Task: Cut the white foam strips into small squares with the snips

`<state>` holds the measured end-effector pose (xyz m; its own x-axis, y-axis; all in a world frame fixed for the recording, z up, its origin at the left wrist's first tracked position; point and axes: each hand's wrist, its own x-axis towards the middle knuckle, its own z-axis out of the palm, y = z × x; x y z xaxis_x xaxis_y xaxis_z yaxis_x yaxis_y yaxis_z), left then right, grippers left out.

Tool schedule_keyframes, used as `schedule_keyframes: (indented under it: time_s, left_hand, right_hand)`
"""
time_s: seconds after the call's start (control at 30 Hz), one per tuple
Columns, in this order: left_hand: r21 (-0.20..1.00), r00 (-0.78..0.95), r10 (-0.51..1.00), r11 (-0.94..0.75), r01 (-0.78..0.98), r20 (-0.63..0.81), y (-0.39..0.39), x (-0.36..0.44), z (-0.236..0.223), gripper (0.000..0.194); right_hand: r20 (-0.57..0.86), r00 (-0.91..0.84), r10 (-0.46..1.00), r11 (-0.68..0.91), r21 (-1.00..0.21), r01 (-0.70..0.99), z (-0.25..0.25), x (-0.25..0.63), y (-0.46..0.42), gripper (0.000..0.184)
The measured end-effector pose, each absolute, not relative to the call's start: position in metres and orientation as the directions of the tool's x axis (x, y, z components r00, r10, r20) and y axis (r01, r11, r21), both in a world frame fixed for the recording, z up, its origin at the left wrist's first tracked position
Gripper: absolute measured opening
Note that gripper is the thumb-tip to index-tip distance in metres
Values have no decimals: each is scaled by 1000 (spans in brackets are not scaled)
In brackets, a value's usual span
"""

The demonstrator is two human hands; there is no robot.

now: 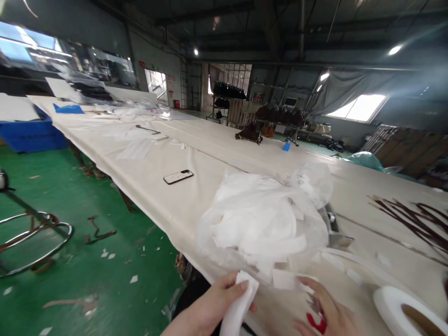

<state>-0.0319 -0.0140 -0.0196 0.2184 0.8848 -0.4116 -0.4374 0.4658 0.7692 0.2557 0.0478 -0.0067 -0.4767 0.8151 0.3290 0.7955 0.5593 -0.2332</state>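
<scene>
Pinched between thumb and fingers of my left hand [212,301] is a flat white strip [241,301], its lower end hanging out of the frame. My right hand [334,315], somewhat blurred, is closed around red-handled scissors [317,323]; the blades are hard to make out. By its fingertips is a short white piece [284,280]; whether they touch it I cannot tell. Just beyond both hands, a clear plastic bag [219,233] full of white strips lies on the table. A large white roll [388,303] with a brown core sits to the right of my right hand.
The long cloth-covered table [147,179] reaches far ahead. On it lie a phone [178,177], dark brown straps [402,214], a grey metal object [338,231] and a blue piece [286,146]. A round metal stool base [66,238] stands on the green floor at left.
</scene>
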Motion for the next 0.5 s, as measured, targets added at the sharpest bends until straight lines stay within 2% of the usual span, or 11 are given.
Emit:
schedule_keyframes:
  time_s: [0.07, 0.2, 0.3, 0.4, 0.5]
  left_hand:
    - [770, 190, 884, 467, -435, -428, -10, -29, -17, 60]
    - [779, 143, 889, 452, -434, -436, -7, -23, -18, 60]
    - [792, 121, 900, 428, -435, -419, -7, -21, -21, 59]
    - [814, 147, 906, 422, -399, -398, -1, -26, -31, 62]
    - [856, 171, 923, 383, -348, -344, 8, -30, -47, 67]
  right_hand:
    - [303, -466, 831, 537, -218, 815, -28, 257, 42, 54]
    - [403, -366, 839, 461, -167, 872, -54, 253, 59, 37]
    - [455, -323, 830, 412, -108, 905, -51, 260, 82, 26]
    - [520, -358, 775, 437, -32, 899, -28, 265, 90, 11]
    - [562, -517, 645, 621, 8, 784, 4, 245, 83, 28]
